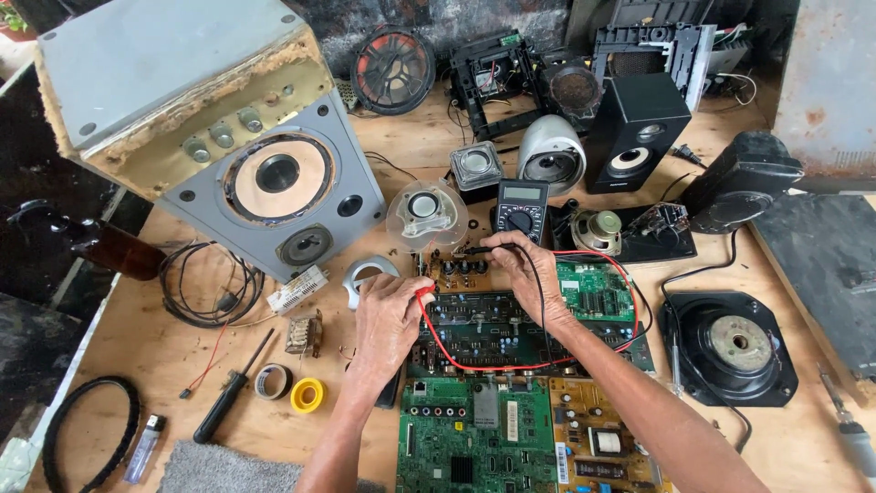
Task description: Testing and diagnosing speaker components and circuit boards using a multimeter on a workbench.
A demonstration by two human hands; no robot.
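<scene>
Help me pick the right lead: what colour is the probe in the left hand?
Red: the left hand holds the red probe, seen in the head view.

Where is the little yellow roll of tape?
In the head view, the yellow roll of tape lies on the wooden table, left of the left hand, between a beige tape roll and the green circuit board.

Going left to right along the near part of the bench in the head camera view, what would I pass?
Black rubber belt → lighter → black screwdriver → brownish tape roll → yellow tape roll → green circuit board → round black speaker frame.
</scene>
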